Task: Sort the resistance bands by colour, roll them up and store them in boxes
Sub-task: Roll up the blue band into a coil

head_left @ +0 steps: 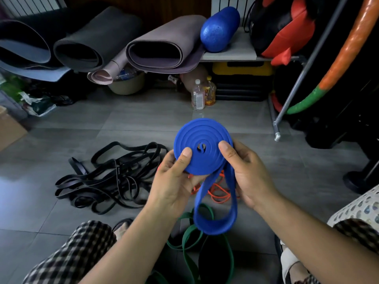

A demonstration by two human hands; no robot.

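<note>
Nearest the person, between the knees, green bands (188,232) lie loose on the floor (143,119). Just above them hangs the unrolled tail (215,224) of the blue band (203,144), a doubled loop that drops from the lower right of the coil toward the person.

The left hand (174,181) grips the coil's lower left edge, with its thumb pressed flat on the face and its fingers curled behind. The right hand (248,175) grips the right edge the same way, its thumb just beside the centre hole. The coil is held clear of the floor with its flat face turned up toward the person, so the winding axis runs roughly from the face toward the viewer. The tail leaves the coil beside the right hand, so that hand is probably better placed to feed it while the left turns the coil.

Beyond and beneath the hands lie orange bands (217,191). Black bands (102,177) are heaped toward the floor's left side. A cardboard box (10,130) sits at the far left edge, well apart.
</note>
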